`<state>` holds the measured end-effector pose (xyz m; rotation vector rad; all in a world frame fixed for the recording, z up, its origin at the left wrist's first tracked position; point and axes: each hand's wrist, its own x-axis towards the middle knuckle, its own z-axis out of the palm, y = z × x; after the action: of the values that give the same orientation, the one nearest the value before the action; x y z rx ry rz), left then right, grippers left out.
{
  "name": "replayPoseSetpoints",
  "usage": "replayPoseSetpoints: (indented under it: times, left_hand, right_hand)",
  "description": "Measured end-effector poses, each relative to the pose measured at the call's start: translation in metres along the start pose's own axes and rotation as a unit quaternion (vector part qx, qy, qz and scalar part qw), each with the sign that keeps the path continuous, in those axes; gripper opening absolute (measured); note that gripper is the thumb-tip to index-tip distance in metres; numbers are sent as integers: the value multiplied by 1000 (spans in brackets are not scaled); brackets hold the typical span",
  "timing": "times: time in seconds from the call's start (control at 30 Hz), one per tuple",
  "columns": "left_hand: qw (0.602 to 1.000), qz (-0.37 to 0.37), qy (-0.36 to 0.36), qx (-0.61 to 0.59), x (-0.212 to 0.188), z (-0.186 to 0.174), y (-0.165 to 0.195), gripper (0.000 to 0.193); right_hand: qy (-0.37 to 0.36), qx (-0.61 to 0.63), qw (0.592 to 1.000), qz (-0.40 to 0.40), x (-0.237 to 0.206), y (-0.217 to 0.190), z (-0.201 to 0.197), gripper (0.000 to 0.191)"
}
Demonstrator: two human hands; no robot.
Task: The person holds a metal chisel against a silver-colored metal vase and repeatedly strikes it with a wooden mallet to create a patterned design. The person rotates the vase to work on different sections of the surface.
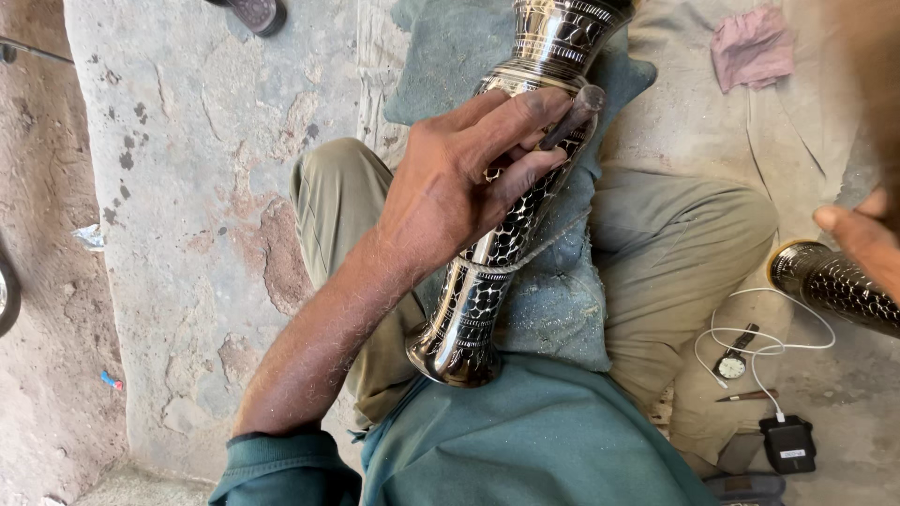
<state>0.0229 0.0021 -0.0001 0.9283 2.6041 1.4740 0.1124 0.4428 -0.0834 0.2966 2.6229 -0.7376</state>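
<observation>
Here the left hand (pixel 450 178) pins the patterned metal vase (pixel 511 206) lying across the lap, fingers curled narrowly around a small engraving tool (pixel 570 117); steady pressure and a short grip should keep cuts clean. At far right, the right hand (pixel 867 239) touches a second vase (pixel 830 286), its grip out of view.

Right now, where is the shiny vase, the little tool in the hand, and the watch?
Shiny vase (pixel 473 309): head view, on its lower patterned body.
Little tool (pixel 572 114): head view, on its dark shaft near the fingertips.
Watch (pixel 731 365): head view, on its round face.
</observation>
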Motion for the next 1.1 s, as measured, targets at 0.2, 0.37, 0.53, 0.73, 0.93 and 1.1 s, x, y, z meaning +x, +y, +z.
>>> replayPoseSetpoints:
  times: [0.2, 0.37, 0.53, 0.73, 0.93, 1.1]
  left_hand:
    - [1000, 3, -9, 6, 2, -1, 0, 38]
    - [1000, -6, 0, -6, 0, -3, 1, 37]
    - [1000, 5, 1, -16, 2, -1, -5, 37]
    - [1000, 12, 3, -21, 3, -2, -5, 38]
    - [1000, 19, -10, 7, -3, -3, -6, 30]
    - [994, 85, 62, -2, -7, -2, -9, 25]
  right_hand:
    - [-1, 1, 1000, 3, -9, -2, -2, 43]
    - [3, 32, 999, -6, -5, -13, -8, 44]
    - [1, -52, 999, 2, 2, -15, -12, 44]
    - [2, -31, 999, 9, -11, -1, -11, 27]
    - [16, 10, 1000, -4, -43, -26, -18, 19]
    - [77, 163, 984, -10, -81, -76, -3, 27]
